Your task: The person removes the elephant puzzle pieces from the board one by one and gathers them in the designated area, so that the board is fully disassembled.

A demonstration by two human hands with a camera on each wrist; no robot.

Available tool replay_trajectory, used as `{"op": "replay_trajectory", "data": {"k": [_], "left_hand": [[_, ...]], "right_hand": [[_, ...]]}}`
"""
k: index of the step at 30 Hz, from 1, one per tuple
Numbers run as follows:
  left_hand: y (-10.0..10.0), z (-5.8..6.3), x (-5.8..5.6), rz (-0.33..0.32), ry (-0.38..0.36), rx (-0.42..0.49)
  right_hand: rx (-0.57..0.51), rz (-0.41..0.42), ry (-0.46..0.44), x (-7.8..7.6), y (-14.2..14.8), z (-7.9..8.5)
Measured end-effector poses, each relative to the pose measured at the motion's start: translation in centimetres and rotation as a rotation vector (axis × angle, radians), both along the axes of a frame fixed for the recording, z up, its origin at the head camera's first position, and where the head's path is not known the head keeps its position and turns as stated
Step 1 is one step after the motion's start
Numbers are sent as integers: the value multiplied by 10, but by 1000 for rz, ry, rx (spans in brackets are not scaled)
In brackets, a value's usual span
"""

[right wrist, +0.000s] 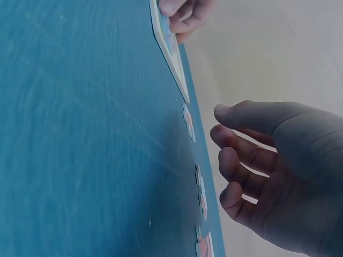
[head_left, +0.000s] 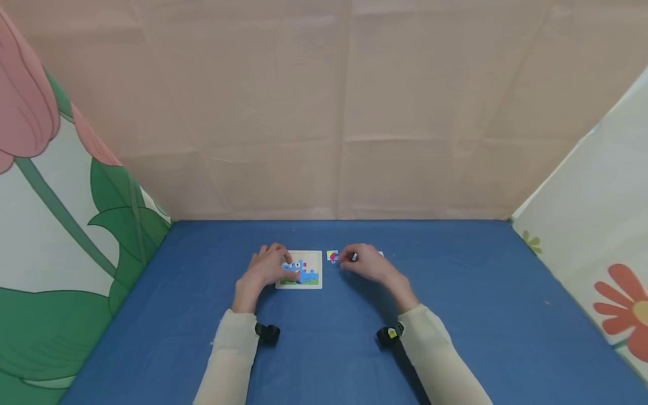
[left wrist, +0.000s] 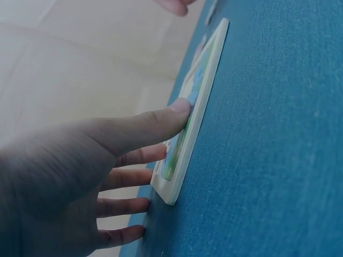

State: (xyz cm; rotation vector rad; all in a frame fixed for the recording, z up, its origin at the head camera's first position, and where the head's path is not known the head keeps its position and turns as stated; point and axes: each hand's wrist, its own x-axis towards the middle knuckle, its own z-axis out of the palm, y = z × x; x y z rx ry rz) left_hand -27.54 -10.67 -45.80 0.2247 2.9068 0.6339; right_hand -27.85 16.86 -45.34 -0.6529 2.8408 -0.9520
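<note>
A small jigsaw puzzle in a pale wooden frame [head_left: 320, 270] lies on the blue table, with a blue animal picture [head_left: 310, 277] partly filled in. My left hand [head_left: 267, 266] is over its left side. In the left wrist view the thumb [left wrist: 153, 127] rests on the puzzle, and the other fingers extend loosely by the frame's edge. To the right my right hand [head_left: 365, 262] hovers above loose puzzle pieces, fingers loosely bent and holding nothing in the right wrist view. One puzzle piece [head_left: 331, 256] lies between the frame and that hand, which partly hides the others.
The right wrist view shows loose puzzle pieces [right wrist: 201, 193] in a row along the table [right wrist: 96, 160], with another piece [right wrist: 204, 246] at the bottom. A beige cloth wall [head_left: 339, 112] rises behind the table. Flower-patterned panels stand at left [head_left: 61, 225] and right [head_left: 582, 225].
</note>
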Motion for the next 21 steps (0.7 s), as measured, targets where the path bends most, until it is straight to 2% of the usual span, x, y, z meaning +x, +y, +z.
{"op": "replay_trajectory", "data": {"k": [21], "left_hand": [[1, -2, -2, 12, -12, -4]], "right_hand": [[14, 105, -2, -11, -42, 2]]}}
